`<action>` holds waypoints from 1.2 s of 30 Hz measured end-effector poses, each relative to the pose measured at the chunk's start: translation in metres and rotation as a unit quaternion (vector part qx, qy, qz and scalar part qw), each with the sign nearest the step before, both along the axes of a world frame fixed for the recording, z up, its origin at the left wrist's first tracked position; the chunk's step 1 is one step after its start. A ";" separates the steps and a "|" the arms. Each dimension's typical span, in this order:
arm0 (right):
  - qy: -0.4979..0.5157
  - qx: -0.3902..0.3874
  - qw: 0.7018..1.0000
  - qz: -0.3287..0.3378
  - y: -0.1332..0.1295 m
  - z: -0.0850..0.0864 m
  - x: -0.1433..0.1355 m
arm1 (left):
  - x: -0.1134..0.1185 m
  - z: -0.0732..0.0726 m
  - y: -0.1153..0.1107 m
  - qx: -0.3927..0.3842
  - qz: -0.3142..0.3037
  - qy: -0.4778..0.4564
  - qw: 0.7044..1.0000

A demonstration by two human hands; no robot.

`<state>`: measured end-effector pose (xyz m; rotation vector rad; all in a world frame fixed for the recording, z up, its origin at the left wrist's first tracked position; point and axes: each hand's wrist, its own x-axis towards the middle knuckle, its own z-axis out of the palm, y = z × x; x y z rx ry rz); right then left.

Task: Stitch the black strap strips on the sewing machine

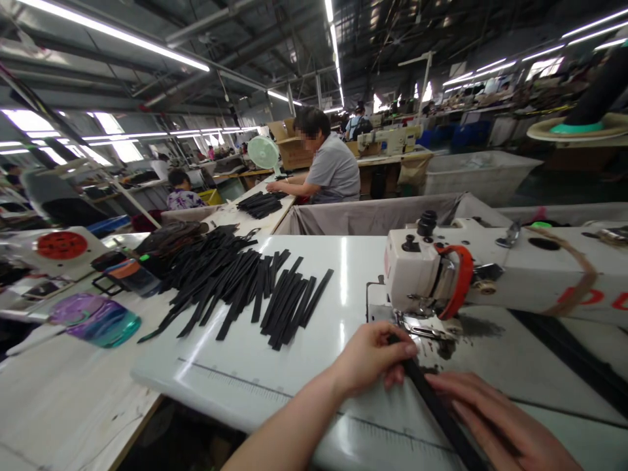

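Note:
My left hand pinches the far end of a black fabric strip between thumb and fingers, just left of the presser foot. The strip slants from there toward the bottom edge. Along its right side lies my right hand, with bent fingers gripping the nearer part; the thumb is hidden. Both hands are over the front of a white sewing machine with an orange-red guard. Farther left on the white table, many cut black strips lie in a loose row.
At the left stand a purple and teal bottle and a clear cup with an orange band. A larger heap of black strips spreads behind. Beyond, a co-worker in grey handles strips beside a green fan. A fabric-lined bin borders the table's back.

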<state>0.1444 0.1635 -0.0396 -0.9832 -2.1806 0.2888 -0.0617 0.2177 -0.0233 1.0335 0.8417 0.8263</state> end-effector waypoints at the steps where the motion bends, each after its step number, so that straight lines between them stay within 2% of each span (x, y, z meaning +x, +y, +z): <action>1: -0.016 0.013 0.999 0.025 0.004 0.006 0.000 | -0.002 0.001 0.002 -0.007 0.011 -0.005 1.000; 3: -0.063 0.037 0.995 0.073 0.010 0.013 0.004 | -0.005 0.003 0.004 -0.011 0.019 -0.015 1.000; 6: -0.148 0.074 0.979 0.119 0.014 0.012 0.012 | -0.005 0.003 0.005 -0.019 0.022 -0.035 0.999; 9: -0.198 0.135 0.964 0.113 0.012 0.006 0.016 | -0.003 0.002 0.005 -0.038 0.032 -0.053 0.997; 13: -0.208 0.187 0.956 0.090 0.010 0.006 0.014 | -0.002 0.002 0.005 -0.037 0.031 -0.044 0.998; 15: -0.204 0.218 0.950 0.089 0.011 0.008 0.009 | -0.001 -0.001 0.005 -0.027 0.014 -0.020 0.999; 17: -0.209 0.260 0.939 0.081 0.015 0.009 0.001 | 0.000 -0.007 0.004 0.019 0.033 0.048 0.998; 18: -0.215 0.278 0.933 0.074 0.017 0.008 -0.004 | 0.000 -0.010 0.003 0.070 0.065 0.108 0.990; 19: -0.220 0.290 0.929 0.065 0.019 0.007 -0.008 | 0.001 -0.013 0.002 0.136 0.104 0.180 0.969; 21: -0.229 0.294 0.926 0.055 0.022 0.001 -0.014 | 0.003 -0.019 0.001 0.274 0.156 0.320 0.894; 23: -0.225 0.285 0.930 0.054 0.025 -0.004 -0.018 | 0.004 -0.022 0.000 0.363 0.142 0.402 0.828; 24: -0.223 0.278 0.933 0.053 0.026 -0.006 -0.019 | 0.005 -0.024 0.001 0.389 0.126 0.419 0.811; 31: -0.204 0.246 0.948 0.011 0.028 -0.010 -0.027 | 0.009 -0.029 0.007 0.462 0.101 0.457 0.753; 36: -0.208 0.240 0.948 0.004 0.030 -0.014 -0.031 | 0.009 -0.028 0.009 0.473 0.087 0.466 0.743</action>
